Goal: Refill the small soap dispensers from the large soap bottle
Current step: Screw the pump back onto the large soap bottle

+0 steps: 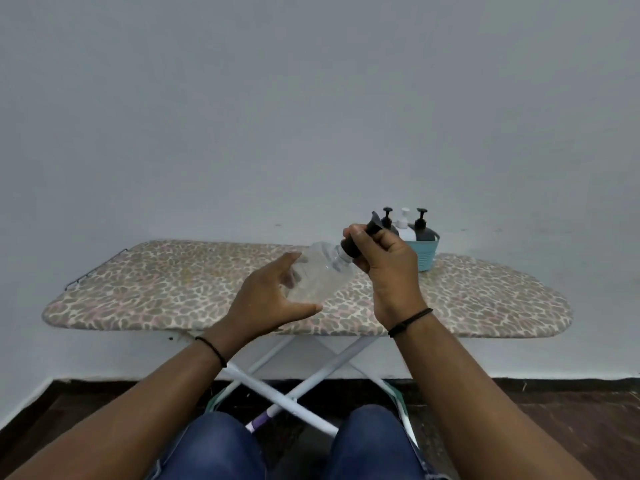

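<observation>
Head view: the person sits at an ironing board (145, 289) with a leopard-print cover, knees in blue jeans (367, 445) tucked under its near edge. Both hands are up over the middle of the board, working on one clear plastic bottle (318, 275). The bottle lies tilted, its base down toward the left and its neck up toward the right, held above the cover rather than resting on it.

The left hand (266, 306) cups the bottle's lower body, fingers curled round the far side and thumb stretched along the near side. The right hand (388, 261) is closed round the black pump top (353, 247) at the bottle's neck, fingers wrapped over the dark collar, with the black nozzle (375, 225) sticking out above the knuckles. Whether the pump is screwed tight or loosened I cannot tell.

Each wrist carries a thin black band.

At the far right of the board, against the pale wall (311, 98), stands a small teal ribbed basket (427, 254). In it are three pump dispensers, upright and close together: a dark one (388, 220) partly hidden behind the right hand, a white one (404, 227) in the middle and another dark one (424, 231) on the right.

The board's white crossed legs (294, 375) stand on a dark floor.
</observation>
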